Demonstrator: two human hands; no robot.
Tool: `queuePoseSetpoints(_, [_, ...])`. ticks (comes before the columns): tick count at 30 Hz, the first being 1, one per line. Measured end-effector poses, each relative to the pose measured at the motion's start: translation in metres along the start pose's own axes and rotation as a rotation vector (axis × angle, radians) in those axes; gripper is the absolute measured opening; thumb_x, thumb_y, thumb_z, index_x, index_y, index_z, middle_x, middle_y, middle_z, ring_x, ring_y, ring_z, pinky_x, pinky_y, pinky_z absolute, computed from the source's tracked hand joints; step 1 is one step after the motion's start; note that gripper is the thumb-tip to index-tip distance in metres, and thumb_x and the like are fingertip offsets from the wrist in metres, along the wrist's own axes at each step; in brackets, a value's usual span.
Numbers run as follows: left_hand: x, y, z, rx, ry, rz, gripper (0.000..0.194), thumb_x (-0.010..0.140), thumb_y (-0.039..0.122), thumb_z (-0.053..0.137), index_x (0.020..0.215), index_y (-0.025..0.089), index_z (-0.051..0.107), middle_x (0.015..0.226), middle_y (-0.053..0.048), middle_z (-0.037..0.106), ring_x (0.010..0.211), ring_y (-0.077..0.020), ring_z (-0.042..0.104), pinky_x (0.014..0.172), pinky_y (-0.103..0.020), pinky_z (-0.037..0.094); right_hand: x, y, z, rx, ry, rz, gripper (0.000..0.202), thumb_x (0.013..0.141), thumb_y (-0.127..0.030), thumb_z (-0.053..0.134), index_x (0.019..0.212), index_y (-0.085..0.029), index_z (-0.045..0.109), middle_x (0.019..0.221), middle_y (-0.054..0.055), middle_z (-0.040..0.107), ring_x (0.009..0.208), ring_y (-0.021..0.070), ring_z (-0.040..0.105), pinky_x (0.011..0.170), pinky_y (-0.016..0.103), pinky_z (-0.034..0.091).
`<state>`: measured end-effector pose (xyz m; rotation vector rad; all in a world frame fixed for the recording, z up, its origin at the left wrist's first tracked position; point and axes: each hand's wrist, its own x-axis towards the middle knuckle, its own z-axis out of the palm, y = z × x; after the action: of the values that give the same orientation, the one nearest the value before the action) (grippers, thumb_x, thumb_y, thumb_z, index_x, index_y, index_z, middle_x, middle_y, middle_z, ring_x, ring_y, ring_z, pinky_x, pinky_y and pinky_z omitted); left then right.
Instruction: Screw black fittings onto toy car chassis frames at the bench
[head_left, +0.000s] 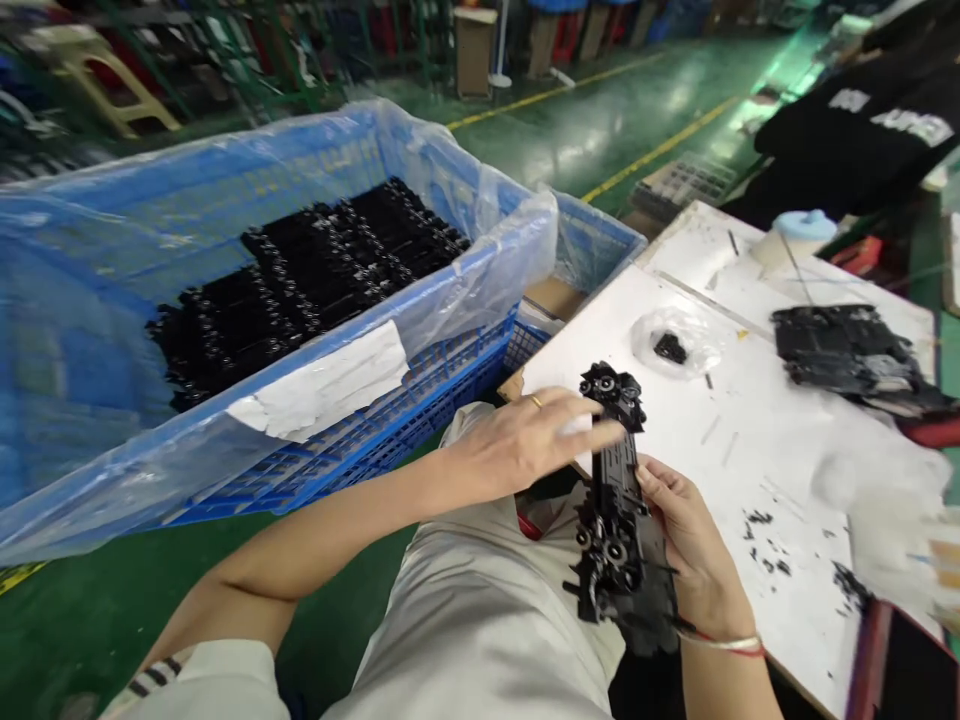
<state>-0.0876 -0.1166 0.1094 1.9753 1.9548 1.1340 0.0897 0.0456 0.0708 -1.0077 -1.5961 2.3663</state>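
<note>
A long black plastic chassis point(619, 480), with round silvery fittings at both ends, is held lengthwise above my lap, beside the table edge. My right hand point(694, 540) grips its right side, with the thumb along the edge. Over its upper end lies my left hand point(525, 440), fingers stretched out and apart; whether the fingertips touch the chassis I cannot tell. Something white point(577, 425) shows between those fingers. Beneath the lower end is a dark, flat black shape point(645, 615), partly hidden.
At left, a plastic-lined blue crate point(465, 285) holds rows of similar black parts point(322, 270). The white table point(720, 440) bears a bag of small black pieces point(671, 348), scattered bits point(765, 540), black assemblies point(847, 350) and a blue-lidded tub point(795, 240). Another person point(862, 130) is at upper right.
</note>
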Motion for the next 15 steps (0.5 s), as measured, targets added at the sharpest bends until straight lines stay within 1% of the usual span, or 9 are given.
queuePoseSetpoints(1, [0.001, 0.001, -0.007, 0.056, -0.017, 0.120, 0.034, 0.097, 0.014, 0.038, 0.122, 0.022, 0.060, 0.134, -0.009, 0.058, 0.129, -0.0199, 0.049, 0.111, -0.038, 0.038, 0.002, -0.001, 0.004, -0.010, -0.037, 0.008, 0.030, 0.067, -0.044, 0.081, 0.083, -0.021, 0.071, 0.068, 0.003, 0.067, 0.058, 0.0158, 0.059, 0.055, 0.025, 0.048])
queuePoseSetpoints(3, [0.005, 0.003, -0.020, 0.103, -0.081, 0.308, 0.032, 0.097, 0.016, 0.038, 0.102, 0.025, 0.068, 0.127, -0.005, 0.064, 0.123, -0.0171, 0.054, 0.110, -0.036, 0.040, 0.008, -0.002, 0.012, -0.027, -0.110, 0.031, 0.032, 0.067, -0.044, 0.081, 0.087, -0.021, 0.071, 0.067, 0.003, 0.066, 0.056, 0.0174, 0.059, 0.053, 0.027, 0.048])
queuePoseSetpoints(5, [0.009, 0.004, -0.032, 0.150, -0.130, 0.411, 0.034, 0.097, 0.018, 0.040, 0.080, 0.025, 0.069, 0.105, -0.004, 0.072, 0.105, -0.0151, 0.063, 0.110, -0.033, 0.041, 0.017, -0.005, 0.022, -0.056, -0.189, 0.070, 0.034, 0.065, -0.044, 0.082, 0.089, -0.021, 0.072, 0.064, 0.003, 0.065, 0.051, 0.0158, 0.056, 0.048, 0.026, 0.045])
queuePoseSetpoints(7, [0.010, 0.003, -0.046, 0.196, -0.149, 0.443, 0.038, 0.096, 0.019, 0.040, 0.067, 0.026, 0.064, 0.081, -0.003, 0.071, 0.084, -0.0147, 0.065, 0.106, -0.029, 0.044, 0.029, -0.012, 0.036, -0.107, -0.271, 0.085, 0.036, 0.063, -0.044, 0.084, 0.087, -0.020, 0.073, 0.061, 0.003, 0.063, 0.047, 0.0137, 0.052, 0.046, 0.025, 0.044])
queuePoseSetpoints(9, [0.008, 0.001, -0.063, 0.207, -0.132, 0.400, 0.038, 0.094, 0.019, 0.041, 0.061, 0.027, 0.058, 0.070, -0.002, 0.065, 0.070, -0.0150, 0.060, 0.096, -0.027, 0.049, 0.040, -0.022, 0.053, -0.183, -0.303, 0.059, 0.038, 0.062, -0.047, 0.084, 0.087, -0.020, 0.074, 0.061, 0.003, 0.063, 0.049, 0.0145, 0.053, 0.047, 0.026, 0.046])
queuePoseSetpoints(11, [0.003, -0.004, -0.089, 0.207, -0.088, 0.303, 0.035, 0.093, 0.019, 0.043, 0.060, 0.026, 0.055, 0.067, -0.002, 0.063, 0.065, -0.0155, 0.056, 0.086, -0.027, 0.050, 0.050, -0.034, 0.070, -0.262, -0.278, 0.014, 0.043, 0.060, -0.050, 0.084, 0.090, -0.021, 0.074, 0.064, 0.005, 0.065, 0.055, 0.0187, 0.057, 0.050, 0.029, 0.050])
queuePoseSetpoints(13, [-0.008, -0.013, -0.127, 0.269, -0.065, 0.171, 0.034, 0.093, 0.017, 0.042, 0.064, 0.025, 0.058, 0.070, -0.003, 0.064, 0.068, -0.0156, 0.057, 0.086, -0.028, 0.048, 0.061, -0.043, 0.083, -0.296, -0.225, -0.009, 0.048, 0.059, -0.053, 0.083, 0.095, -0.023, 0.074, 0.070, 0.007, 0.069, 0.061, 0.0231, 0.062, 0.053, 0.032, 0.054])
queuePoseSetpoints(15, [-0.026, -0.028, -0.175, 0.431, -0.082, -0.015, 0.035, 0.095, 0.016, 0.035, 0.078, 0.023, 0.065, 0.081, -0.005, 0.068, 0.080, -0.0164, 0.062, 0.095, -0.032, 0.044, 0.072, -0.045, 0.086, -0.259, -0.159, -0.025, 0.049, 0.059, -0.052, 0.083, 0.097, -0.024, 0.073, 0.075, 0.009, 0.070, 0.064, 0.0240, 0.064, 0.054, 0.032, 0.056])
